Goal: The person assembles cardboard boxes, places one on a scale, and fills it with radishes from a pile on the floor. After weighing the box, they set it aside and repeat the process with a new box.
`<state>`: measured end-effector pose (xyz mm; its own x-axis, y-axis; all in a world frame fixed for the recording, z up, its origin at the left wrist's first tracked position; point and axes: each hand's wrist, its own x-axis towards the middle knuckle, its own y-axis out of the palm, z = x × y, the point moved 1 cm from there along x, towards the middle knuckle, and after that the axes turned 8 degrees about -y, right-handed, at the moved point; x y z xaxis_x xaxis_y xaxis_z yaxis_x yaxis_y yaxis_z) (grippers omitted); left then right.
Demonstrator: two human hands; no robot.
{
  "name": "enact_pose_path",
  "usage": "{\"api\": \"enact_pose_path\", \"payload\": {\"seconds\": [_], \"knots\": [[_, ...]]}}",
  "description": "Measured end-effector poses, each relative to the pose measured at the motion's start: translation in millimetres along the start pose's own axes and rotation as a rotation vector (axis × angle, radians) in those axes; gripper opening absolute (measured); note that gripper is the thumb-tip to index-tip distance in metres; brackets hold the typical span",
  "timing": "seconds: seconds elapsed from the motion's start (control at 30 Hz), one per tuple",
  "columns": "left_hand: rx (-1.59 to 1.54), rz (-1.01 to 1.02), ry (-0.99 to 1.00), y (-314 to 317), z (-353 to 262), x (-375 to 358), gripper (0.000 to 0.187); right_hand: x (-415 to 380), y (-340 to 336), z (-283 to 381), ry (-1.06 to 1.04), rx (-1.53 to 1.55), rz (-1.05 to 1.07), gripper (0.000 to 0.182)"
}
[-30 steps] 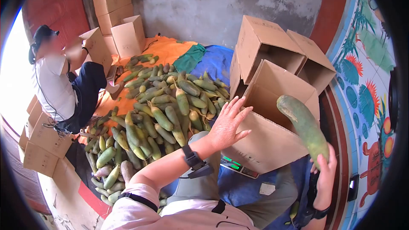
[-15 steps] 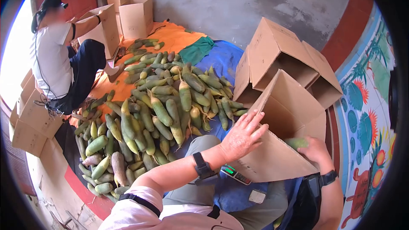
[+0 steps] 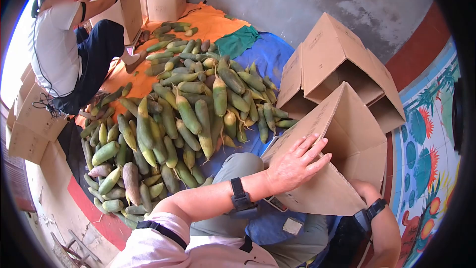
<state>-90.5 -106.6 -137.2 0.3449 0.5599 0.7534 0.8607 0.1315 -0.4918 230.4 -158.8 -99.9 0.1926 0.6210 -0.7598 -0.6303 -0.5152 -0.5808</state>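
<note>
My left hand (image 3: pixel 297 166) lies with fingers outstretched against the outer side of an open cardboard box (image 3: pixel 317 196), which tilts in front of me. My right hand (image 3: pixel 364 192) reaches over the box's near edge into it. Its fingers are hidden behind the cardboard, so whatever they hold is out of sight. Left of the box spreads a large pile of green radishes (image 3: pixel 202 121), some with pale, yellowish tips. Beneath the box, a small part of a digital scale (image 3: pixel 275 203) shows.
More cardboard boxes (image 3: pixel 329 52) lie open on their sides behind mine. Blue sheeting (image 3: pixel 275 57) and an orange sheet (image 3: pixel 208 15) cover the floor. At the far left a person (image 3: pixel 59 44) sits with hands at another box (image 3: pixel 130 12). A painted tile wall (image 3: pixel 421 144) borders the right.
My right hand has gone deeper into the box, and the green radish it held is no longer visible. The box has shifted slightly, now covering most of the scale. The view has shifted.
</note>
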Motion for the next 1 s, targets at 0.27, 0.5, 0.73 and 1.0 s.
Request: {"api": "enact_pose_path", "payload": {"seconds": [0.27, 0.5, 0.73, 1.0], "knots": [[-0.003, 0.029, 0.100, -3, -2, 0, 0.052, -45, -6, 66, -0.340, -0.439, -0.032, 0.026], [-0.043, -0.012, -0.017, -6, -3, 6, 0.058, -100, 2, 78, -0.614, -0.006, -0.219, 0.031], [-0.031, 0.016, -0.070, -10, -3, 6, 0.066, -117, 60, 67, -0.656, -0.444, -0.733, 0.042], [0.216, -0.113, -0.518, -77, 91, -72, 0.055, -104, 68, 50, -0.615, -0.349, -0.872, 0.026]]}}
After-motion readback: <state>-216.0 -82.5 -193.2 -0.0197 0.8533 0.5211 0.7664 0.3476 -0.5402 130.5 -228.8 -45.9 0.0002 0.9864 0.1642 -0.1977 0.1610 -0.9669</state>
